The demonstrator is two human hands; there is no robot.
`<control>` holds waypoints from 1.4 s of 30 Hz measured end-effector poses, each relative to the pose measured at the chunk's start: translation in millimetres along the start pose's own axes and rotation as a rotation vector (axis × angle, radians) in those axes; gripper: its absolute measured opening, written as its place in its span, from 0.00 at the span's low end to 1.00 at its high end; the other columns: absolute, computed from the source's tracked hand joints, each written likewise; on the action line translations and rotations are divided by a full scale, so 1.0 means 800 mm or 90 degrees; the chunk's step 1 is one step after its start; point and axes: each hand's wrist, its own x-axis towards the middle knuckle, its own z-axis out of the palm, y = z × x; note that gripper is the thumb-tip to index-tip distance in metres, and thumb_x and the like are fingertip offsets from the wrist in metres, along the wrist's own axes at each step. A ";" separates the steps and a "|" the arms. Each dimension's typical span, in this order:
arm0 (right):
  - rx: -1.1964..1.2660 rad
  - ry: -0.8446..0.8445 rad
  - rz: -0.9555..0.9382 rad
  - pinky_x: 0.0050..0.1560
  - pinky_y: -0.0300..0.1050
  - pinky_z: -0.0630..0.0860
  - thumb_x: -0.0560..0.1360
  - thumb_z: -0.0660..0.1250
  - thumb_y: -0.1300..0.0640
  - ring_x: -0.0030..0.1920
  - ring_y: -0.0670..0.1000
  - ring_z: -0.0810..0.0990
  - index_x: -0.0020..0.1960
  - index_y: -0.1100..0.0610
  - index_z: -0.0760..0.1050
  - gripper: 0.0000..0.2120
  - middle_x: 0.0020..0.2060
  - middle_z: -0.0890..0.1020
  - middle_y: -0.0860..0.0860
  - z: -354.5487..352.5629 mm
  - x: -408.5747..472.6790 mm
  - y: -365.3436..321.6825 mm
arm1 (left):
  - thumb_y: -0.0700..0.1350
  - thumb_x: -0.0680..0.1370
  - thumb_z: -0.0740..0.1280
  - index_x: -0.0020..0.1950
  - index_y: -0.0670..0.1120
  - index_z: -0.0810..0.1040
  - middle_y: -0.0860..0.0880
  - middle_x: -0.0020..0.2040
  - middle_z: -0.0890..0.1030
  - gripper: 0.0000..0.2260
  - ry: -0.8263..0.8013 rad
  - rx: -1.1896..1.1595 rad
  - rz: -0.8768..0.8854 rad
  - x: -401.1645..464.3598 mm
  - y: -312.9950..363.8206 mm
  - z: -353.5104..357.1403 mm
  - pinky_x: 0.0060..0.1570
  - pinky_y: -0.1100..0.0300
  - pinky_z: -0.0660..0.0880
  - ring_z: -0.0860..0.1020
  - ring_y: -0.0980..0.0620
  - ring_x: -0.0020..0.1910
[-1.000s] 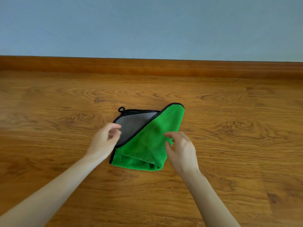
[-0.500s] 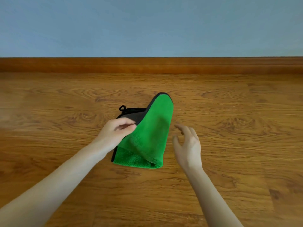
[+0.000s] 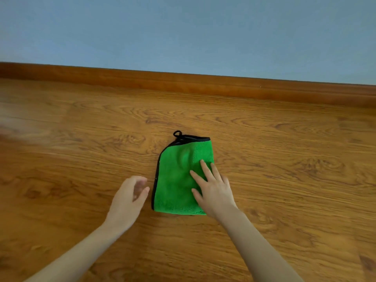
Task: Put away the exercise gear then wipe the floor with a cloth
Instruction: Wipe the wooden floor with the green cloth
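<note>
Pressing a folded green cloth [image 3: 179, 180] flat on the wood floor [image 3: 284, 180] with the open right hand [image 3: 213, 192], left hand [image 3: 128, 198] loose beside it; no gear visible, wiping seemingly just starting.

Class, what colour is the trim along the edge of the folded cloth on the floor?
Black, edging the green cloth; it shows clearly in the head view.
</note>
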 end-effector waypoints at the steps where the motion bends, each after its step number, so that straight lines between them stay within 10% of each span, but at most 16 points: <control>1: -0.003 -0.001 0.008 0.73 0.57 0.52 0.80 0.51 0.44 0.76 0.57 0.43 0.76 0.45 0.49 0.26 0.77 0.43 0.52 -0.004 -0.001 0.001 | 0.44 0.78 0.62 0.57 0.50 0.73 0.55 0.53 0.74 0.08 0.039 0.057 0.098 -0.004 0.004 0.002 0.55 0.62 0.71 0.72 0.59 0.55; 4: 0.013 0.014 0.048 0.72 0.56 0.54 0.80 0.53 0.44 0.76 0.58 0.47 0.76 0.44 0.51 0.26 0.77 0.47 0.53 -0.012 -0.006 0.004 | 0.46 0.79 0.59 0.62 0.49 0.72 0.54 0.60 0.73 0.12 0.044 0.172 0.290 -0.001 0.015 0.011 0.62 0.67 0.63 0.68 0.59 0.62; 12: 0.223 0.200 0.206 0.63 0.51 0.68 0.79 0.57 0.54 0.66 0.56 0.67 0.74 0.48 0.58 0.25 0.70 0.67 0.56 0.004 -0.026 0.010 | 0.60 0.78 0.41 0.75 0.54 0.43 0.46 0.76 0.42 0.27 -0.068 0.412 0.357 0.048 0.036 0.050 0.71 0.53 0.45 0.42 0.48 0.75; 18: 0.354 0.156 0.353 0.59 0.49 0.75 0.72 0.67 0.41 0.64 0.54 0.73 0.75 0.57 0.52 0.41 0.66 0.72 0.53 0.022 -0.041 -0.003 | 0.55 0.80 0.55 0.74 0.52 0.40 0.40 0.76 0.44 0.30 -0.170 0.479 0.414 0.069 0.046 0.062 0.69 0.53 0.43 0.47 0.42 0.76; 23: 0.561 0.205 0.305 0.49 0.48 0.78 0.69 0.70 0.57 0.51 0.55 0.80 0.58 0.58 0.76 0.18 0.49 0.81 0.54 0.007 -0.031 0.011 | 0.57 0.79 0.57 0.73 0.50 0.32 0.44 0.76 0.36 0.37 -0.168 0.440 0.413 0.067 0.065 0.048 0.73 0.53 0.44 0.40 0.47 0.75; 32: 0.443 0.356 0.025 0.45 0.25 0.70 0.68 0.70 0.65 0.45 0.41 0.77 0.54 0.55 0.81 0.15 0.45 0.81 0.45 -0.114 -0.061 0.070 | 0.54 0.66 0.74 0.77 0.49 0.43 0.48 0.77 0.55 0.50 -0.047 0.412 0.599 0.090 0.175 0.032 0.71 0.51 0.45 0.49 0.49 0.76; 37: 0.227 0.585 -0.089 0.51 0.41 0.75 0.64 0.70 0.69 0.49 0.51 0.79 0.53 0.60 0.80 0.18 0.47 0.82 0.53 -0.151 -0.086 0.105 | 0.39 0.66 0.74 0.58 0.41 0.78 0.44 0.48 0.81 0.21 0.142 0.259 0.648 0.089 0.216 0.028 0.51 0.51 0.73 0.79 0.44 0.47; 42: 0.086 0.549 -0.130 0.50 0.46 0.74 0.64 0.72 0.71 0.48 0.54 0.77 0.54 0.62 0.80 0.19 0.47 0.81 0.55 -0.083 -0.111 0.134 | 0.33 0.61 0.77 0.57 0.42 0.80 0.45 0.55 0.81 0.25 0.091 0.296 0.682 0.064 0.171 0.062 0.56 0.53 0.73 0.80 0.45 0.52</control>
